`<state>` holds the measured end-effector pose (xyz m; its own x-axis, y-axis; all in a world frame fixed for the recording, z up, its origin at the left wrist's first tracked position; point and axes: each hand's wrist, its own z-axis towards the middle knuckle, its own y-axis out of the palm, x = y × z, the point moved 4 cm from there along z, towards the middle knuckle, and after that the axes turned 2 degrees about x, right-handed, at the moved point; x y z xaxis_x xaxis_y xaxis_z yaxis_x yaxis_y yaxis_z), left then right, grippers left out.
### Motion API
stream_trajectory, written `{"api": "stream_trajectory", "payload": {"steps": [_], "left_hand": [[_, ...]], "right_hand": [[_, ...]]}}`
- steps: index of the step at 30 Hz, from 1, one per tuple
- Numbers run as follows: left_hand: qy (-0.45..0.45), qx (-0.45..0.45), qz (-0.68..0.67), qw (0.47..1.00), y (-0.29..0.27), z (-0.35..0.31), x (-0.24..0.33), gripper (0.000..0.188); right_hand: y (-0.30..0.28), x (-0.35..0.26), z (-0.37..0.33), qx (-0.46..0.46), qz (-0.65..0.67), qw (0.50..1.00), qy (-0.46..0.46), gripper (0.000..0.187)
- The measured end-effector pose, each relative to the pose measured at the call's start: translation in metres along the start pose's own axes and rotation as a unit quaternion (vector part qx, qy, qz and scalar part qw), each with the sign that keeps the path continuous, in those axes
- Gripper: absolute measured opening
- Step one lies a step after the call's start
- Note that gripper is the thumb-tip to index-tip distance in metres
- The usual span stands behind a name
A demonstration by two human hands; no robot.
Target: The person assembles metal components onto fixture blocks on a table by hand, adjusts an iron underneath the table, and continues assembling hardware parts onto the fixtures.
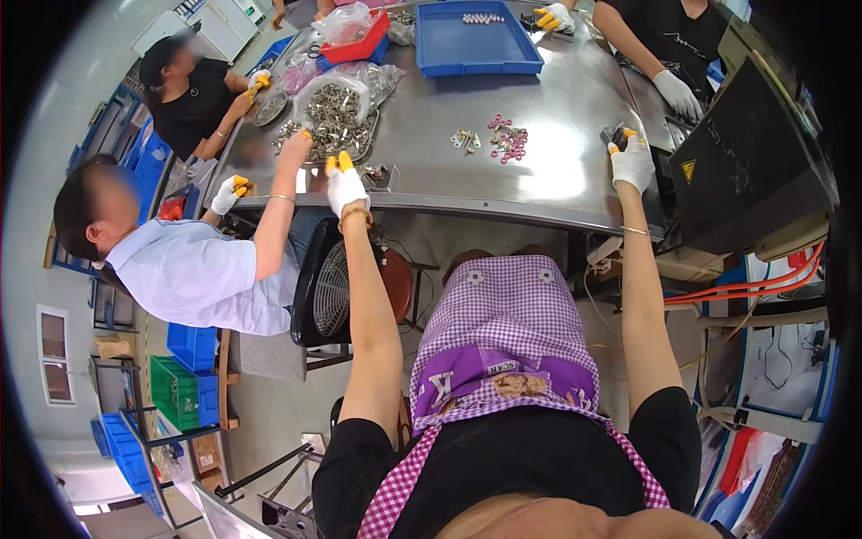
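My left hand (346, 187), in a white glove with yellow fingertips, is over the table's front edge, beside a tray heaped with small metal parts (337, 121). Two of its fingertips point forward, slightly apart, and I see nothing between them. At the table's right end, my right hand (634, 164), gloved the same way, has thumb and fingers around a small dark block-shaped piece (615, 136); its details are too small to make out. Between the hands lie a few loose metal pieces (466, 140) and a cluster of small pink ring-shaped parts (509, 139).
A blue tray (476, 67) with small parts sits at the far side. A red bin (359, 38) and plastic bags are at the back left. Co-workers sit on the left, one reaching near the metal heap; others work opposite. A dark machine (750, 157) stands at right.
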<state>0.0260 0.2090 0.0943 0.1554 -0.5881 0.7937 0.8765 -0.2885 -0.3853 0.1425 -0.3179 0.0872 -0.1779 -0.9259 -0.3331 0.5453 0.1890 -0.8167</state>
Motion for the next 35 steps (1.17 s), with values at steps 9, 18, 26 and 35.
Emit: {"api": "stream_trajectory", "payload": {"steps": [9,18,26,35], "left_hand": [[0.023,-0.163,-0.078,0.983,0.07,-0.064,-0.006,0.034],[-0.025,-0.327,-0.157,0.931,0.101,-0.128,0.067,0.028],[0.235,-0.267,0.073,0.932,0.12,-0.119,0.075,0.021],[0.181,-0.182,0.124,0.958,0.097,-0.148,0.073,0.02]], "right_hand": [[0.009,0.002,0.002,0.017,-0.015,1.0,0.0,0.035],[0.008,0.001,0.002,0.005,-0.013,1.0,0.004,0.034],[0.002,-0.001,0.0,0.008,-0.017,1.0,0.001,0.034],[0.01,0.003,0.005,0.0,0.022,1.0,-0.003,0.039]]}}
